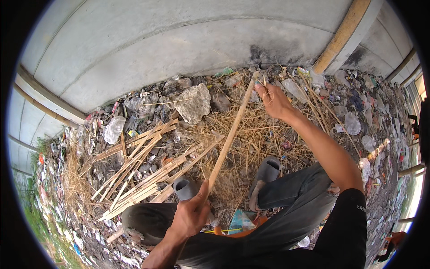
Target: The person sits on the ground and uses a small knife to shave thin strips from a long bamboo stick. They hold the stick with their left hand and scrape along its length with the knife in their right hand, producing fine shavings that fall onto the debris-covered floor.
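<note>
Diagonally, a long, slim, tan wooden strip (pixel 234 130) stretches above the straw-littered ground (pixel 286 141) from the left hand (pixel 192 216), fingers wrapped round its near end, to the outstretched right hand (pixel 274 102), seemingly curled by its far tip, grip unclear, while small pale lettering (pixel 361 207) marks the black fabric sleeve (pixel 345 224).

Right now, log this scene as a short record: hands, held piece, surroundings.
Left hand: closed on the near end of a wooden strip
Right hand: at the far end; exact grip unclear
Strip position: slanting, far end toward picture right
Left side: loose pile of split strips, pale rock beyond
Ground: dry straw, scattered litter
Backdrop: grey wall
</note>
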Tool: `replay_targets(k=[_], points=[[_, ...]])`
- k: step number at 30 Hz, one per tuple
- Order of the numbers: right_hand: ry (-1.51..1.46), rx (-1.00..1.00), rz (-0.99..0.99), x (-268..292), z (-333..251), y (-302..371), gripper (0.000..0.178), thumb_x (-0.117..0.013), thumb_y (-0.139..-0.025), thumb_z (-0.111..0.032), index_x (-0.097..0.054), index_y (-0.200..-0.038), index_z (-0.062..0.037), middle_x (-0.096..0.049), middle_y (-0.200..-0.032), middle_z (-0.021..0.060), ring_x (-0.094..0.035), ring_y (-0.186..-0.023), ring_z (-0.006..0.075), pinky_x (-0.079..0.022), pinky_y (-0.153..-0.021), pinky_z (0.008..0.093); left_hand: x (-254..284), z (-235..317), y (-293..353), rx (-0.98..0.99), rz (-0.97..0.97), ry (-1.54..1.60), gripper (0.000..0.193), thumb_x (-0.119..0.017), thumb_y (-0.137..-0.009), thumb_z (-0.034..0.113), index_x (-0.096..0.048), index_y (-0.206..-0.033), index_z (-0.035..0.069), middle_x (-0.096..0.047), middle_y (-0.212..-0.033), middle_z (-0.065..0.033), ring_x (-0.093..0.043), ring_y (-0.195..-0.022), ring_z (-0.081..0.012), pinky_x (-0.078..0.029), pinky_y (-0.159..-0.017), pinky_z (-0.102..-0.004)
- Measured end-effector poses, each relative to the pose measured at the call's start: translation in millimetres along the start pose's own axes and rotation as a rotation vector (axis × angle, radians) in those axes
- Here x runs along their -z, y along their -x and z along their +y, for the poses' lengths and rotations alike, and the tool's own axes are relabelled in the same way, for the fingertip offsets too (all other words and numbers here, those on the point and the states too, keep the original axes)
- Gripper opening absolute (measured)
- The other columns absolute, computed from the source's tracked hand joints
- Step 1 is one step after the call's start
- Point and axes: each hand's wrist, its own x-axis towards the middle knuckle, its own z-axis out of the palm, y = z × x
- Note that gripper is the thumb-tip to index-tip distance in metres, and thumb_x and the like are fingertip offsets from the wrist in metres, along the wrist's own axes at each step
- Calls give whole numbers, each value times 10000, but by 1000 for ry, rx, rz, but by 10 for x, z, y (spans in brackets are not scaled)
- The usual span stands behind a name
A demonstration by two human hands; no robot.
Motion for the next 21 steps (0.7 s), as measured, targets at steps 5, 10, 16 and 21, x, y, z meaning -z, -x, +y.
replay_targets(k=[5, 10, 16, 21], points=[[44, -87, 121, 154, 259, 113, 548, -373, -1126, -420, -635, -1008, 46, -570, -634, 171, -581, -573, 315, -468, -621, 490, -23, 6, 59, -66, -66, 61, 604, -638, -951, 38, -497, -1538, 12, -664, -734, -169, -643, -634, -175, -541, -658, -335], [23, -97, -13, 26, 39, 182, 546, -441, -1109, -466, -617, -1119, 51, -579, -633, 137, -578, -550, 297, -422, -563, 500, 61, 98, -21, -58, 26, 148, 585, -638, -968, 41, -499, -1534, -4, -657, -701, -102, -616, -616, -122, -539, -646, -311], [-129, -84, 266, 277, 147, 24, 480, -392, -1139, -450, -545, -1185, 3, -564, -688, 101, -600, -645, 236, -459, -628, 418, 37, 35, -27, -14, -2, 129, 594, -647, -969, 95, -490, -1528, -31, -757, -1047, -150, -651, -924, -109, -528, -859, -277], [-251, -46, 275, 484, -79, 93, 457, -452, -1132, -436, -617, -1053, -18, -604, -718, 100, -565, -636, 222, -459, -630, 407, 32, 89, -40, 22, -8, 125, 611, -653, -954, 90, -489, -1531, -24, -746, -912, -167, -644, -820, -110, -534, -793, -289]])
